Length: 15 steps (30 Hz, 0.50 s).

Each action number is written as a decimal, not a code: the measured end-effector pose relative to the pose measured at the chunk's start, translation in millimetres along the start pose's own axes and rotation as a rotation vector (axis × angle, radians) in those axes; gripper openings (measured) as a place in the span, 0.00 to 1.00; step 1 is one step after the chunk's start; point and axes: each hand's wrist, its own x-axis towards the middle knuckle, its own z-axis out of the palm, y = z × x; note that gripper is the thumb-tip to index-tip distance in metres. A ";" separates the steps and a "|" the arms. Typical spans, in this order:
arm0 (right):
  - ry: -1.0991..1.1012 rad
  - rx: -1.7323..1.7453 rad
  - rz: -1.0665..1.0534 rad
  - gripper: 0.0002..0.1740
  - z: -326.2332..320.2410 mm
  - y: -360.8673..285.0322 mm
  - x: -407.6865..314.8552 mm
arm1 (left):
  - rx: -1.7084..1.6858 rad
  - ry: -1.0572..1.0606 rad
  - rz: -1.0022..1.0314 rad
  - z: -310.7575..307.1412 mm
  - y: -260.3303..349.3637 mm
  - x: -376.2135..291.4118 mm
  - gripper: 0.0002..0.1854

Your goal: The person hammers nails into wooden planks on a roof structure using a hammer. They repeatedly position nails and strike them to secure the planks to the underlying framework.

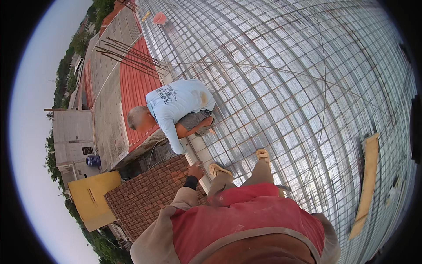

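My left hand (196, 170) is near the deck's outer edge, above the tiled roof, its fingers partly curled; whether it holds anything is too small to tell. A dark band is around that wrist. My right hand is out of view. Under my sandals (220, 169) lies a grid of steel reinforcing bars (283, 112) over ribbed metal decking. Just ahead, a co-worker in a light blue shirt (181, 99) crouches at the edge, bent forward, one arm reaching down by the concrete rim (201, 150).
A wooden plank (367, 184) lies on the mesh at the right. Rusty starter bars (128, 56) jut out beyond the edge. A pink bucket (159, 18) stands farther off. Below the edge are a clay tile roof (148, 191) and a red metal roof (138, 69).
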 end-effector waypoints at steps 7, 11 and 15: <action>0.036 -0.545 -0.643 0.09 -78.3 -77.7 12.4 | 0.009 0.100 -0.022 2.2 -47.4 -31.9 0.29; 0.145 0.266 -0.042 0.12 -151.5 -159.5 -9.5 | -0.210 0.147 -0.150 15.9 -59.3 -32.0 0.29; 0.210 0.291 -0.154 0.10 -228.0 -241.5 -21.9 | 0.091 0.203 -0.104 34.1 -10.9 -39.9 0.28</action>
